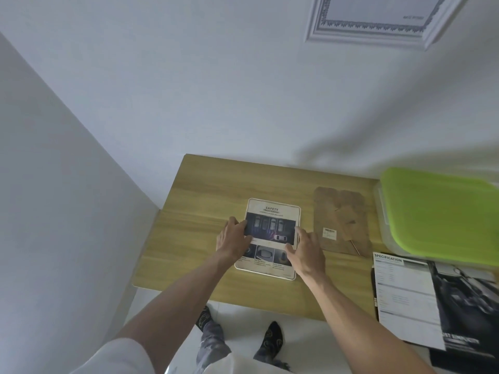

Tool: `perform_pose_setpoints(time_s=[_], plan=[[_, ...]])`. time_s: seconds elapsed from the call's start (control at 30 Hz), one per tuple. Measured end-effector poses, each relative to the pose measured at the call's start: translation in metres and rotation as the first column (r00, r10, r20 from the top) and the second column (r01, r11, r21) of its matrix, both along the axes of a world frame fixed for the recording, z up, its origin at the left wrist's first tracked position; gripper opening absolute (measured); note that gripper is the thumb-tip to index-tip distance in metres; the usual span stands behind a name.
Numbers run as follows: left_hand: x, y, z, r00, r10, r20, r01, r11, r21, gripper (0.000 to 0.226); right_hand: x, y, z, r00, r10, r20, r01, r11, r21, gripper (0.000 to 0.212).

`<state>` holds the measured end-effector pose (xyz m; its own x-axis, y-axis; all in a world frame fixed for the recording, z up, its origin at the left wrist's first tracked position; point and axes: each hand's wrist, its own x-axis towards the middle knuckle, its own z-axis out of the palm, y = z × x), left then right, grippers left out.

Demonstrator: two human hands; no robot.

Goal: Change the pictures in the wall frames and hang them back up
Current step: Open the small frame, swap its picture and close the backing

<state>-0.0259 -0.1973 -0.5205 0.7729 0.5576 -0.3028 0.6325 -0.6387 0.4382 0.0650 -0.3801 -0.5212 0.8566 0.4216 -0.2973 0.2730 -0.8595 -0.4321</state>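
A white-rimmed picture frame (291, 276) lies flat in the middle of the wooden table (189, 238). A printed "SAFETY" sheet (271, 228) with car photos lies in it. My left hand (233, 240) rests on the sheet's left edge, fingers spread flat on the paper. My right hand (306, 251) presses on the sheet's right edge and the frame rim. A brown backing board (343, 220) with a small white label lies on the table to the right of the frame. A second white ornate frame (378, 20) hangs on the wall at the upper right.
A clear bin with a lime green lid (440, 214) stands at the table's right end. Brochure pages headed "SPECIFICATION" (405, 298) lie in front of it. A white wall corner (81, 184) closes the left side. My feet (270, 338) stand on white floor below the table edge.
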Motion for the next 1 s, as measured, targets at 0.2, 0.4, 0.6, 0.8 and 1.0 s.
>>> perform_pose_setpoints(time_s=[0.2,0.4,0.6,0.8,1.0], plan=[[-0.001,0.006,-0.006,0.999,-0.015,0.04,0.015,1.0,-0.009,0.021,-0.002,0.001,-0.001,1.0,-0.008,-0.023,0.009,1.0,0.005,0.053],[0.0,0.01,-0.01,0.997,-0.002,0.076,0.007,0.998,-0.069,0.023,-0.002,0.0,-0.002,1.0,-0.011,-0.025,0.012,0.999,0.041,0.053],[-0.003,0.012,-0.012,0.995,0.005,0.096,0.002,0.997,-0.074,0.024,-0.002,0.002,-0.002,0.999,-0.006,-0.032,0.007,0.999,0.036,0.053],[-0.01,0.012,-0.012,0.995,0.041,0.089,-0.033,0.996,-0.087,0.023,-0.002,0.006,-0.001,0.999,0.012,-0.037,-0.012,1.0,0.015,0.053],[-0.013,0.008,-0.007,0.996,0.036,0.081,-0.036,0.999,0.005,0.022,0.003,-0.005,0.002,1.0,-0.016,-0.021,0.018,0.996,0.089,0.048]])
